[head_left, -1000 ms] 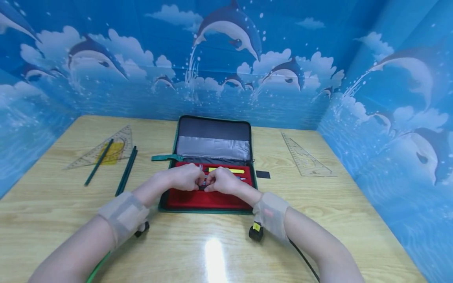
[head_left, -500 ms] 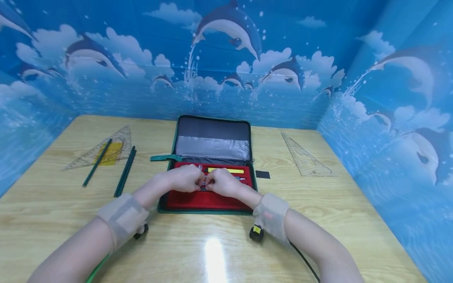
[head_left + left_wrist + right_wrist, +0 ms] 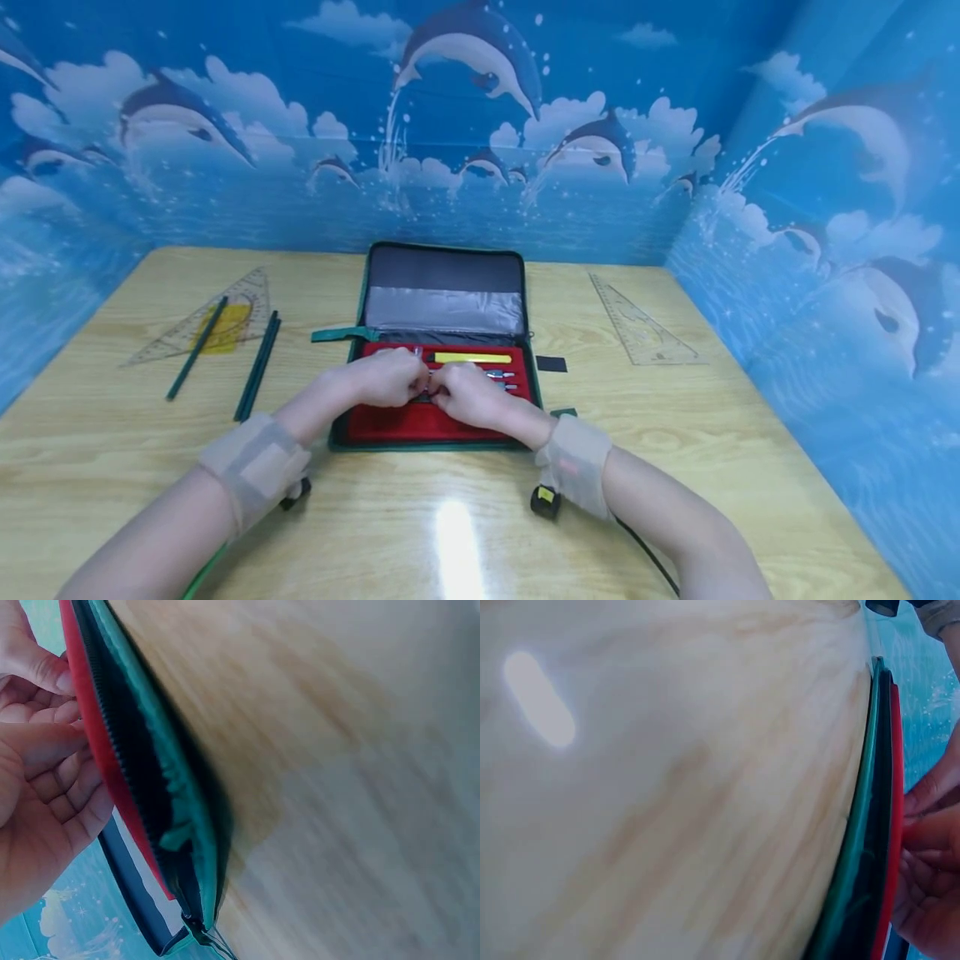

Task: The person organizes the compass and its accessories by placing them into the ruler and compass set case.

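An open zip case (image 3: 427,447) with green edging lies in front of me, its red tray (image 3: 435,425) facing up. In the tray's middle, my left hand (image 3: 390,377) and right hand (image 3: 472,396) meet, fingers curled. They pinch a small silver-and-dark instrument (image 3: 424,397), mostly hidden by the fingers. A yellow utility knife (image 3: 472,358) lies above the hands in the tray. Slim silver tools (image 3: 502,375) show past the right knuckles. From the left wrist, the left hand's palm (image 3: 45,817) appears behind the tray's red edge; the fingertips are partly hidden.
A clear triangle ruler (image 3: 202,321) with a yellow sheet (image 3: 228,327) lies left, a green pencil (image 3: 197,348) across it. More green pencils (image 3: 258,367) lie nearer the case. Another clear triangle (image 3: 645,329) and a small black rectangle (image 3: 552,364) lie right.
The whole scene shifts slightly left with the head. My right hand has moved slightly nearer me in the tray, baring more silver tools. A dark green tab now shows beside the right wrist.
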`<state>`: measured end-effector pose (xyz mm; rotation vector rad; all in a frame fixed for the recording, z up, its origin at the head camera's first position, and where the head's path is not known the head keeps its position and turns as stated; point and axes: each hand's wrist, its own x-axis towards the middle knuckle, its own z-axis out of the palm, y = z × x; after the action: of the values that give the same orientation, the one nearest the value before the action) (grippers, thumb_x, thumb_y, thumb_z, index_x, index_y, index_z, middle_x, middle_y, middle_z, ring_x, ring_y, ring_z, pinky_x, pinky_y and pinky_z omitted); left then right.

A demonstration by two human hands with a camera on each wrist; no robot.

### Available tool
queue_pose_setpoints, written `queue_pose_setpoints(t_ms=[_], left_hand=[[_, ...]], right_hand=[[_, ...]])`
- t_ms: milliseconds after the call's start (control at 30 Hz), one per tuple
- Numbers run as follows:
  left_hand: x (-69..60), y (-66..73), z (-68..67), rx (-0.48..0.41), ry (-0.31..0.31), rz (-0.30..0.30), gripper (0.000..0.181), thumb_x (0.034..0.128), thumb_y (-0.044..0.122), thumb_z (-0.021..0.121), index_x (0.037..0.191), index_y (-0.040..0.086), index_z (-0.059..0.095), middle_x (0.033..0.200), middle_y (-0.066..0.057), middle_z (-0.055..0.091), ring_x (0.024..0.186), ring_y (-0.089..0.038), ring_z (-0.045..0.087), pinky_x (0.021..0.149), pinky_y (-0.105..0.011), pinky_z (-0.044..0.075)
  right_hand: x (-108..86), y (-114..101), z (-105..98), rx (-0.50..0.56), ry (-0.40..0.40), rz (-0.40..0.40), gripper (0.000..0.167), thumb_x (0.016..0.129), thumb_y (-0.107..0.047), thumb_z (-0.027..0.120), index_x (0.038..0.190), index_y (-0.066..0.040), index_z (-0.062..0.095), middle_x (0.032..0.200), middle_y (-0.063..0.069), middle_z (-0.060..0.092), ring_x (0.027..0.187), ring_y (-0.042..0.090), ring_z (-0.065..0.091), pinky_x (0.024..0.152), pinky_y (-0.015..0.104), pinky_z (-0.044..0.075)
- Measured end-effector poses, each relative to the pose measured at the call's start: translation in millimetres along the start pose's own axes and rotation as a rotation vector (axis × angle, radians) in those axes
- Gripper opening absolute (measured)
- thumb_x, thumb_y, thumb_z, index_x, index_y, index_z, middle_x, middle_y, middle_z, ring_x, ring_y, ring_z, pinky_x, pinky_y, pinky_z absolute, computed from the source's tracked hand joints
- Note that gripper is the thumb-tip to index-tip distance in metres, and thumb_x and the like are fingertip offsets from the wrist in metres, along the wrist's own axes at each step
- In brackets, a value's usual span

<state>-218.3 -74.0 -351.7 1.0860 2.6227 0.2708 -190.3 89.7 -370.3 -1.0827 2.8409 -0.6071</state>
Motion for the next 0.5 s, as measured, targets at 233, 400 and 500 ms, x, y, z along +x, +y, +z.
queue_pose_setpoints(t_ms=[233,400,500], left_hand=[[1.2,-0.3,0.6,0.004,-0.005,-0.013,0.01,0.0836,0.005,0.065,0.076,0.013,0.065,0.065,0.003,0.052,0.064,-0.012,0.049,0.06,-0.023,0.041],[-1.0,-2.4,0.4,0.012,0.0,-0.031,0.002,0.083,0.01,0.069,0.083,0.012,0.067,0.069,0.005,0.054,0.065,-0.012,0.049,0.061,-0.023,0.043],[-1.8,-1.7,0.0,0.006,-0.006,-0.051,0.003,0.0831,0.012,0.069,0.084,0.013,0.067,0.07,0.004,0.054,0.066,-0.012,0.049,0.06,-0.023,0.043]], right_hand=[[-10.7,9.3,-11.9,0.035,-0.076,0.043,0.019,0.087,-0.01,0.064,0.106,-0.006,0.066,0.093,0.001,0.062,0.082,0.011,0.056,0.072,0.023,0.046],[-22.8,30.7,-30.0,0.038,0.023,0.144,0.018,0.086,-0.01,0.065,0.103,-0.005,0.068,0.093,0.002,0.062,0.081,0.011,0.056,0.071,0.024,0.047],[-31.7,50.5,-43.2,0.035,0.07,0.229,0.017,0.085,-0.009,0.066,0.101,-0.004,0.068,0.092,0.004,0.062,0.08,0.014,0.056,0.07,0.027,0.048]])
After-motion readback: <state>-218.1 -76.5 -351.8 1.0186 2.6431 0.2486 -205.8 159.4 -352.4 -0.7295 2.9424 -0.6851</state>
